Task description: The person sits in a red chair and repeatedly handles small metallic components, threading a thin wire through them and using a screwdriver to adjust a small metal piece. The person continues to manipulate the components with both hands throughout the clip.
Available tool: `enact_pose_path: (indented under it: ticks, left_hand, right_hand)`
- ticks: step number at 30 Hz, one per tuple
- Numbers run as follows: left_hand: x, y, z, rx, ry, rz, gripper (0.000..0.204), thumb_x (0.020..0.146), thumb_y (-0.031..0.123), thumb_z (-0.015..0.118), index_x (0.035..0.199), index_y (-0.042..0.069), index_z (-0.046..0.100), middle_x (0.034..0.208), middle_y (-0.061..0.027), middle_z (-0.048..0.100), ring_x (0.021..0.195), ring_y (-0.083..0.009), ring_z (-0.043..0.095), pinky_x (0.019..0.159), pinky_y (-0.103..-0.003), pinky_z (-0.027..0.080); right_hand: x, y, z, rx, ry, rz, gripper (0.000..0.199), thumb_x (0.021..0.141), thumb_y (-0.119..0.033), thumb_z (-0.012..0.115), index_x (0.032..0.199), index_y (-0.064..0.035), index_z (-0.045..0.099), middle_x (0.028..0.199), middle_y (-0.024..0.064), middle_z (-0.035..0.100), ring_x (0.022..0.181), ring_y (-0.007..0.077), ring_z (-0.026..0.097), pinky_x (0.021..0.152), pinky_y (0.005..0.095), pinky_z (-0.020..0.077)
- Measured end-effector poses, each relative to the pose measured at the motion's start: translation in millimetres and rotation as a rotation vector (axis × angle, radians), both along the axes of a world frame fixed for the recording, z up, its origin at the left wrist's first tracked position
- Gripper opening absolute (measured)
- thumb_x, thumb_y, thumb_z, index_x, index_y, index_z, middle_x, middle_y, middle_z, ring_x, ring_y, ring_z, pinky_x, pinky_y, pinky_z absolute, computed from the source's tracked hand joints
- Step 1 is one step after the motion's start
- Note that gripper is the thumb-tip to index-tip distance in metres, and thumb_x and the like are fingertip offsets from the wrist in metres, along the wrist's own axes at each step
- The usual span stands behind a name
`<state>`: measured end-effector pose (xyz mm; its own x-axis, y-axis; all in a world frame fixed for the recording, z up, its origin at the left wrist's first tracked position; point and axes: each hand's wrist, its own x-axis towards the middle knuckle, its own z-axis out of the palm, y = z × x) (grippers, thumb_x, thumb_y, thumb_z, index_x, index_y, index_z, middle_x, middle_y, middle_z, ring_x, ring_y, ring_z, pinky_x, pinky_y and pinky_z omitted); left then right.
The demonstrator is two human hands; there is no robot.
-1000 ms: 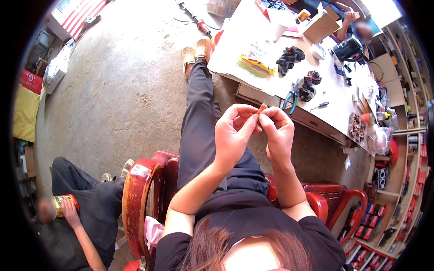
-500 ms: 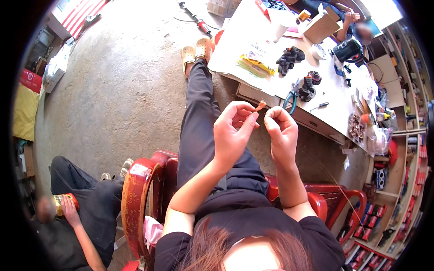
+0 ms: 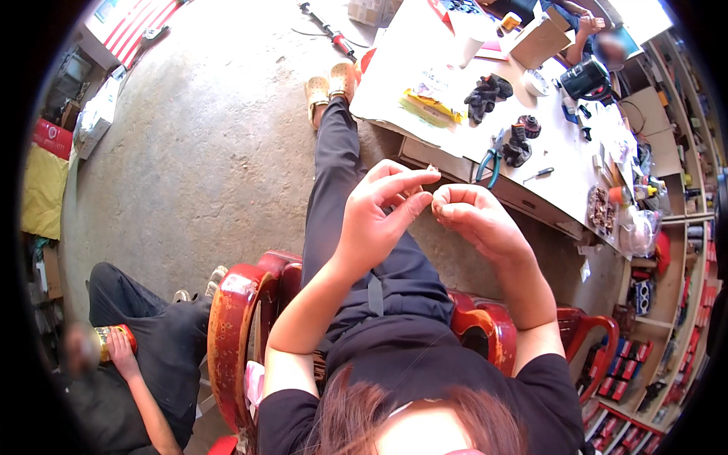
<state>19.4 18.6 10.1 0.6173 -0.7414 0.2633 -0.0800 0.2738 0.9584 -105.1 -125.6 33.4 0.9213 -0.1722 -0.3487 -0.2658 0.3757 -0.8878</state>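
Note:
Above my lap, my left hand [image 3: 385, 206] is closed in a loose pinch, its index finger stretched toward my right hand. A small orange-brown piece [image 3: 432, 169] peeks out at those fingertips; most of it is hidden, and I cannot tell its kind. My right hand [image 3: 474, 218] meets it from the other side, thumb and forefinger pressed together and the other fingers curled. Whatever lies in that right pinch is too small or hidden to make out. The fingertips of both hands are almost touching.
Ahead right stands a white table [image 3: 387, 83] with teal-handled pliers [image 3: 491, 163], dark gloves [image 3: 485, 97], a yellow packet [image 3: 432, 105] and a screwdriver [image 3: 538, 174]. A red wooden chair [image 3: 227, 334] is at my left. One person sits lower left holding a can; another is behind the table.
My right hand has turned inward, its forearm swinging out to the right. My left index finger has straightened, and the orange-brown piece, plainly visible before, is now mostly covered.

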Motion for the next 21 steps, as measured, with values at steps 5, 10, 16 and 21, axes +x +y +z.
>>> enact_pose_path:
  ticks: [5,10,16,21]
  left_hand:
    - [8,7,1,-0.018,-0.142,-0.171,0.029,0.081,-0.001,0.071,0.11,0.002,0.069,0.094,-0.004,0.059,0.079,-0.0084,0.058,0.068,-0.021,0.049]
    - [6,1,0,-0.07,-0.183,-0.171,0.024,0.077,-0.001,0.074,0.1,0.004,0.071,0.089,-0.0053,0.062,0.076,-0.012,0.063,0.066,-0.023,0.054]
    - [2,1,0,-0.032,-0.179,-0.092,0.014,0.077,0.0,0.074,0.09,0.003,0.073,0.084,-0.0043,0.063,0.074,-0.0099,0.061,0.062,-0.022,0.048]
    - [-5,-1,-3,0.008,-0.16,-0.003,0.012,0.076,-0.001,0.073,0.087,0.003,0.072,0.078,-0.0039,0.061,0.068,-0.0104,0.062,0.058,-0.022,0.049]
  right_hand:
    - [-2,-7,8,0.057,0.031,0.106,0.016,0.088,-0.017,0.063,0.092,-0.0025,0.062,0.086,-0.0043,0.058,0.079,0.0021,0.05,0.074,0.0191,0.0407]
    - [0,-5,15,0.076,0.055,0.112,0.02,0.087,-0.017,0.065,0.099,-0.001,0.064,0.093,-0.0023,0.062,0.084,0.0028,0.053,0.079,0.0198,0.0427]
    - [-3,-16,12,0.052,0.094,0.146,0.019,0.086,-0.016,0.067,0.098,-0.0016,0.063,0.092,-0.0021,0.062,0.085,0.0029,0.054,0.079,0.0203,0.0431]
    - [-6,-10,20,-0.221,0.102,0.058,0.011,0.083,-0.012,0.068,0.088,-0.0038,0.063,0.082,-0.0031,0.06,0.08,0.0051,0.052,0.072,0.0227,0.0435]
